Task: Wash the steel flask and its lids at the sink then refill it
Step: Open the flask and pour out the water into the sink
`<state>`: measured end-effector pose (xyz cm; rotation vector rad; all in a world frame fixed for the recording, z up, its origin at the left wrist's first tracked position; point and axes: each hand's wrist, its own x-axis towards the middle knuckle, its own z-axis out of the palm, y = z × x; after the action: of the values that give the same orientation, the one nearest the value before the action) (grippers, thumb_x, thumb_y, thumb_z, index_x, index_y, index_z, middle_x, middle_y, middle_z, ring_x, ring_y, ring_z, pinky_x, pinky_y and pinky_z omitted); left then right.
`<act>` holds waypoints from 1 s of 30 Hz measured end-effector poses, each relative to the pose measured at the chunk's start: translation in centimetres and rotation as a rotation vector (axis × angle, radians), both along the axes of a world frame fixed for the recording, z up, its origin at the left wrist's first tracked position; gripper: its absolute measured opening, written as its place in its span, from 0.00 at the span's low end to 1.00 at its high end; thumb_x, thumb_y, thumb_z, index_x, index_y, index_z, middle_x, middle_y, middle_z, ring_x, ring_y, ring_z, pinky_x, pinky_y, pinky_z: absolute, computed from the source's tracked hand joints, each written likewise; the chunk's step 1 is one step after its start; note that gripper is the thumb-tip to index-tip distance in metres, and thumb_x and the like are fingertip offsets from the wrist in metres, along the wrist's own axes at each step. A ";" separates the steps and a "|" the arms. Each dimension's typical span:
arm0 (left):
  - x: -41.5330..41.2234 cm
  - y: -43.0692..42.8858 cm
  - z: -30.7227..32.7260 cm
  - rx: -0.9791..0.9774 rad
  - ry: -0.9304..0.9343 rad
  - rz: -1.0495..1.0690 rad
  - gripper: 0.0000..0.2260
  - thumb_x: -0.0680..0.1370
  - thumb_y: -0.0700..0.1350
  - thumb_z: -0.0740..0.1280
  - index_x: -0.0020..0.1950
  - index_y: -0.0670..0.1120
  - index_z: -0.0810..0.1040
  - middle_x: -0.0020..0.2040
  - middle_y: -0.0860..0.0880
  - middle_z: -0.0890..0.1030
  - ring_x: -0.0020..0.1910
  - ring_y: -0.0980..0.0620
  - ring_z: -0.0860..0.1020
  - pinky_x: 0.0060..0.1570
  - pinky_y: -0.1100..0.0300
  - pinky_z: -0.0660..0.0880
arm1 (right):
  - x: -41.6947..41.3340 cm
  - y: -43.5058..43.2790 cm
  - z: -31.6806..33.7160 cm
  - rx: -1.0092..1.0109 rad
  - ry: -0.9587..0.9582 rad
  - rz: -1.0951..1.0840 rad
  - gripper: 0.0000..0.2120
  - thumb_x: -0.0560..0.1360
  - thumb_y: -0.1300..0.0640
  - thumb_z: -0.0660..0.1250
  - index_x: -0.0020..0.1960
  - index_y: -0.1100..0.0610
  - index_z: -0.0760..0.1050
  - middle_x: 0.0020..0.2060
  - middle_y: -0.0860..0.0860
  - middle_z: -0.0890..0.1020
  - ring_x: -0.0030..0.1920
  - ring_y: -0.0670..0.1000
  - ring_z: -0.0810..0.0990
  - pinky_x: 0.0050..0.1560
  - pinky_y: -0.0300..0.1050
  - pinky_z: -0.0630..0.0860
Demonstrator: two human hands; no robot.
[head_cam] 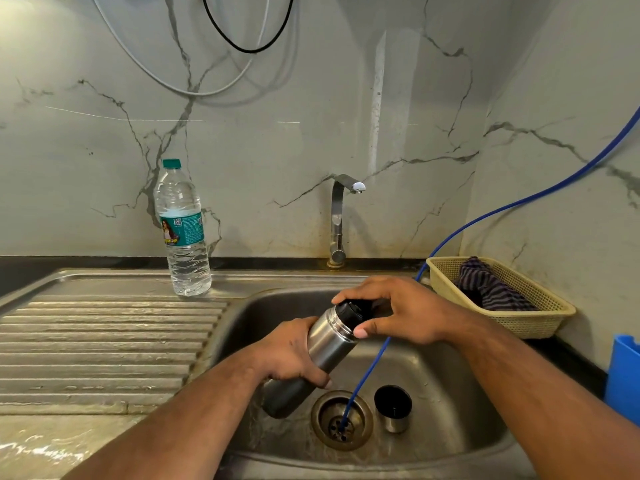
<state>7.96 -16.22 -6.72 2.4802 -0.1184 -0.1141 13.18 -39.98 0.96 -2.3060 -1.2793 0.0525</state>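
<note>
Over the steel sink [450,441] I hold the steel flask [330,341] tilted, its top pointing up and to the right. My left hand [294,355] grips the flask's body. My right hand [394,311] curls its fingers round the black inner lid [351,311] at the flask's mouth. The outer cup lid [393,408], steel with a black inside, stands in the basin right of the drain [341,419].
A thin blue hose [519,202] runs from the right wall down into the drain. The tap [339,220] is off. A plastic water bottle [183,230] stands on the ribbed draining board [104,341]. A cream basket [540,322] with a striped cloth sits at right, a blue box [623,372] beside it.
</note>
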 end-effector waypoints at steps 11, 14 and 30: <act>-0.1 -0.2 -0.1 0.051 0.025 -0.024 0.34 0.62 0.50 0.83 0.64 0.58 0.72 0.56 0.56 0.79 0.56 0.54 0.79 0.62 0.51 0.78 | -2.5 3.1 -0.8 -0.135 -0.094 -0.417 0.30 0.71 0.24 0.62 0.44 0.52 0.80 0.38 0.50 0.82 0.37 0.47 0.81 0.37 0.44 0.78; -0.1 -0.2 0.0 0.034 0.015 -0.022 0.35 0.62 0.51 0.83 0.65 0.58 0.72 0.57 0.56 0.79 0.56 0.54 0.78 0.62 0.50 0.78 | -2.3 2.5 -0.2 -0.106 -0.106 -0.349 0.24 0.75 0.30 0.65 0.45 0.50 0.82 0.37 0.48 0.82 0.39 0.47 0.80 0.39 0.44 0.76; -0.3 -0.2 0.0 0.044 0.017 -0.015 0.34 0.63 0.49 0.83 0.65 0.58 0.71 0.57 0.56 0.78 0.58 0.54 0.78 0.64 0.50 0.77 | -3.1 3.4 -0.5 -0.131 0.012 -0.466 0.38 0.64 0.18 0.59 0.53 0.49 0.79 0.45 0.45 0.83 0.44 0.47 0.83 0.46 0.45 0.82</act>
<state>7.66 -16.42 -6.68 2.5219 -0.1290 -0.1461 10.12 -36.58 0.46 -2.6534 -0.7225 -0.0095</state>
